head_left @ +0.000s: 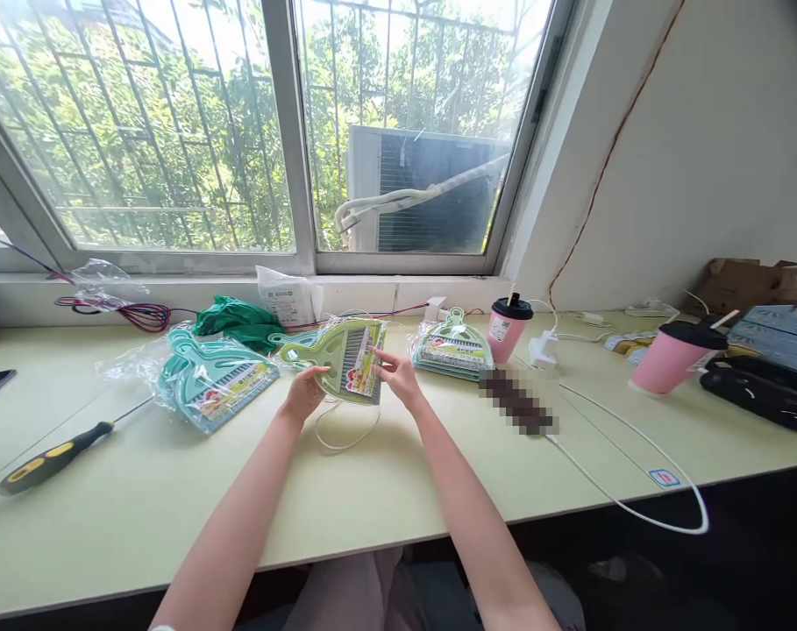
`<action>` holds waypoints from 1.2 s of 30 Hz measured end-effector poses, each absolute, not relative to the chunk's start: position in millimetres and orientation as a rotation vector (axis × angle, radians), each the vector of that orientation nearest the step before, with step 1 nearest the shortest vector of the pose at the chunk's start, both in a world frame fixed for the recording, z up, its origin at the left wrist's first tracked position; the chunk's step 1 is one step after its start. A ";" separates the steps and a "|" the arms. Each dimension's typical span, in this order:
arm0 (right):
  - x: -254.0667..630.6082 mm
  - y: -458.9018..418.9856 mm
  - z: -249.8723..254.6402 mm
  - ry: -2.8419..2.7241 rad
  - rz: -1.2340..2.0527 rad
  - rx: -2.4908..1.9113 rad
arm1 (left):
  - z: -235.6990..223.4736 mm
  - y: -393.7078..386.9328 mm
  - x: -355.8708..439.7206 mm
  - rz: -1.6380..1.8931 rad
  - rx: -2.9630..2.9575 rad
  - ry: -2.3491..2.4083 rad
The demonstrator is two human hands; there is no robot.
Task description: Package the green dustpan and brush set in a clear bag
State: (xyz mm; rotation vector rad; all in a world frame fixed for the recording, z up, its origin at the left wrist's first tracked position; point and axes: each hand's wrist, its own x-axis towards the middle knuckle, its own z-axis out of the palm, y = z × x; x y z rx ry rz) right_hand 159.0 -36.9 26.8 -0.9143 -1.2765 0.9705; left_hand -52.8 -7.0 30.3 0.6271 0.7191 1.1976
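A light green dustpan and brush set [342, 355] with a printed label is raised a little above the table between my hands. My left hand [304, 393] is closed on its lower left edge, thumb on the front. At the right edge, my right hand [398, 379] grips the set with its fingers over the brush and label. To the left lies a pile of wrapped mint-green dustpan sets [207, 381]. A stack of similar dustpan sets [454, 346] sits to the right, and another wrapped set partly shows behind the held one.
A screwdriver [56, 457] lies at the left. Green plastic [237, 322] and a white packet [288, 296] are by the window. Pink cups [501, 331] stand at the right, near a white charger [543, 349], a cable [635, 519] and a black case [759, 392].
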 end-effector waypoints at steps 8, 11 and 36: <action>161.8 -33.7 24.6 -1.068 1.120 -0.749 | 36.5 -13.2 -43.1 1.077 0.652 0.406; 154.4 -29.6 17.9 -0.863 1.085 -0.704 | 44.0 -23.3 -25.4 1.025 0.754 0.319; 130.8 -35.0 16.6 -0.651 0.915 -0.751 | 21.2 -19.7 13.8 1.319 0.735 0.709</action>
